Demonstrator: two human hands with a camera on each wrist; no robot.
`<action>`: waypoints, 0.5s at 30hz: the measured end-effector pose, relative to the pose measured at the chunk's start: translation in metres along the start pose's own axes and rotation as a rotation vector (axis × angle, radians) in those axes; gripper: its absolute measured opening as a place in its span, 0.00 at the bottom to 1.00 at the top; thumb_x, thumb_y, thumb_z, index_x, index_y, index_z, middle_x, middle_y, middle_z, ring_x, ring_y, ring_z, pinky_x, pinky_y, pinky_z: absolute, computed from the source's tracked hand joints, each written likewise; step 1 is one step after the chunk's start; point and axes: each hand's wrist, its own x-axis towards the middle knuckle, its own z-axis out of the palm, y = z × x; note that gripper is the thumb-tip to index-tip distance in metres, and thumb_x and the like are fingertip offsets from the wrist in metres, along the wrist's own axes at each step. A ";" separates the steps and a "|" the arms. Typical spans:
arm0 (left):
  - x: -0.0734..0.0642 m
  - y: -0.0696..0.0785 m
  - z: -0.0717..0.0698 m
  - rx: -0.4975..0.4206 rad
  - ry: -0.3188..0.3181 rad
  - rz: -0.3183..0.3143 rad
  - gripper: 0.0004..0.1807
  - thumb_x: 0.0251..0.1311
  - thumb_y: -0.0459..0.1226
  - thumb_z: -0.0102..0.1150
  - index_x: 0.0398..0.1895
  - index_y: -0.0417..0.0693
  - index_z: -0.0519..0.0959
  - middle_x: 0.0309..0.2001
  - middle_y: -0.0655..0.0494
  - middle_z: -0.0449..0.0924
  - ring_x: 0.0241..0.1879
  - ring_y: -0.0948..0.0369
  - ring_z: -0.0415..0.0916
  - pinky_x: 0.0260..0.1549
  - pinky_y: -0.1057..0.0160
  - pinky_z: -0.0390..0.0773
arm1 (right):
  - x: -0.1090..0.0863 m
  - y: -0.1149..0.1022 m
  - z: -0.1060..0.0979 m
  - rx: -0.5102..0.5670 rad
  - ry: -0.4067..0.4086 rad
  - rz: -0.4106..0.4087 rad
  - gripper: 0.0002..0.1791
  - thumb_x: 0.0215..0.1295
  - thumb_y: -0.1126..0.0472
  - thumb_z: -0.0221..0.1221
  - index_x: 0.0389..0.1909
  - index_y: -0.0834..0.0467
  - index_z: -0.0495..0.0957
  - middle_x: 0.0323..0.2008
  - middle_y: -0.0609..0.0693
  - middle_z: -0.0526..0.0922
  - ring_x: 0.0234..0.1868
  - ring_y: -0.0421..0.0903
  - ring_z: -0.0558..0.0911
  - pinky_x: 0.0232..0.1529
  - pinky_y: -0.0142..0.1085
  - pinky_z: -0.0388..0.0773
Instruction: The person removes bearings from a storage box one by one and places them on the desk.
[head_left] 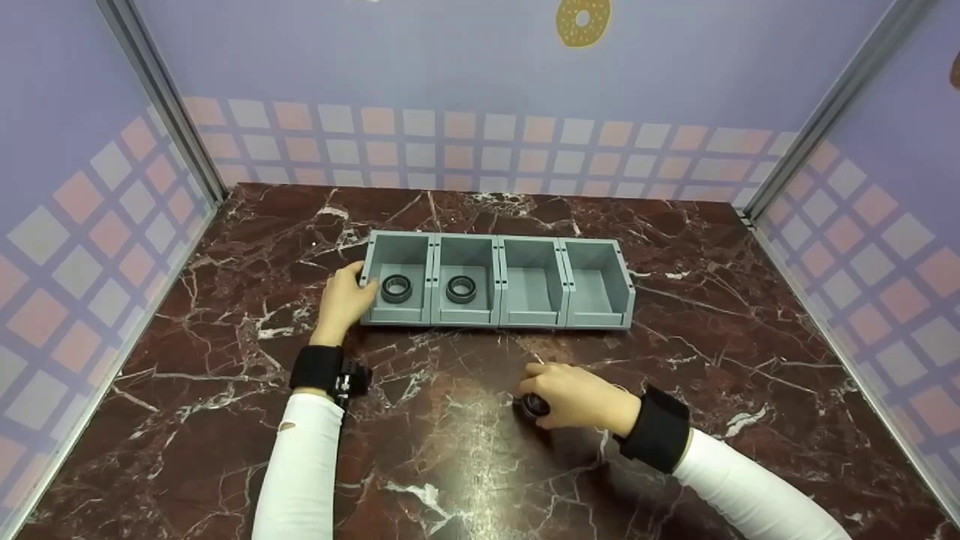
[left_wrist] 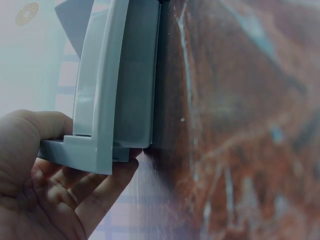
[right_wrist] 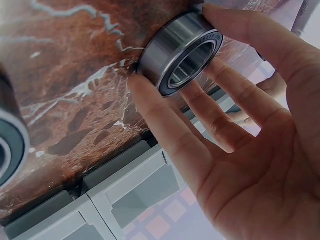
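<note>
The desk (head_left: 225,465) carries a row of four grey bins (head_left: 532,319). Remotely, I see the left hand (head_left: 346,300) gripping its left end, the right hand (head_left: 574,394) pinching a bearing (right_wrist: 170,50) at the desk's surface before it. A second bearing (head_left: 397,298) and third bearing (head_left: 460,299) lie in the two leftmost bins. I judge this the pick-up; the next move calls for a firm, level lift.

Marbled tabletop (head_left: 442,405), lilac walls (head_left: 465,60) (checked low down)

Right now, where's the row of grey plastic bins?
In the head view, the bins stand mid-frame on the dark-red marbled tabletop, their left end in your left hand.
</note>
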 end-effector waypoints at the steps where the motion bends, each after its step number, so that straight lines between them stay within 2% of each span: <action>1: 0.000 0.000 0.000 0.001 0.001 -0.001 0.28 0.70 0.35 0.54 0.71 0.30 0.71 0.57 0.30 0.80 0.39 0.40 0.80 0.44 0.42 0.76 | 0.000 0.000 0.000 -0.004 -0.001 0.001 0.20 0.45 0.67 0.73 0.43 0.59 0.87 0.36 0.50 0.78 0.36 0.50 0.82 0.38 0.41 0.83; 3: 0.000 0.000 0.000 0.003 0.005 0.000 0.28 0.69 0.35 0.54 0.70 0.30 0.71 0.57 0.30 0.81 0.44 0.39 0.82 0.47 0.41 0.76 | 0.000 0.000 0.001 -0.010 -0.007 0.006 0.20 0.45 0.67 0.74 0.44 0.59 0.87 0.37 0.50 0.78 0.37 0.50 0.83 0.39 0.42 0.83; 6: 0.000 0.000 0.000 0.003 0.008 -0.003 0.28 0.69 0.35 0.54 0.70 0.30 0.71 0.57 0.30 0.80 0.45 0.38 0.81 0.49 0.40 0.76 | 0.000 -0.001 0.001 -0.017 -0.014 0.010 0.20 0.45 0.67 0.74 0.44 0.59 0.87 0.37 0.50 0.78 0.38 0.51 0.83 0.39 0.43 0.83; 15: 0.001 0.001 -0.001 0.002 0.002 -0.010 0.29 0.69 0.35 0.54 0.71 0.30 0.70 0.57 0.30 0.80 0.38 0.42 0.80 0.46 0.42 0.76 | 0.001 -0.001 -0.002 -0.006 -0.044 0.025 0.22 0.48 0.65 0.75 0.48 0.60 0.87 0.39 0.52 0.79 0.38 0.51 0.83 0.38 0.43 0.83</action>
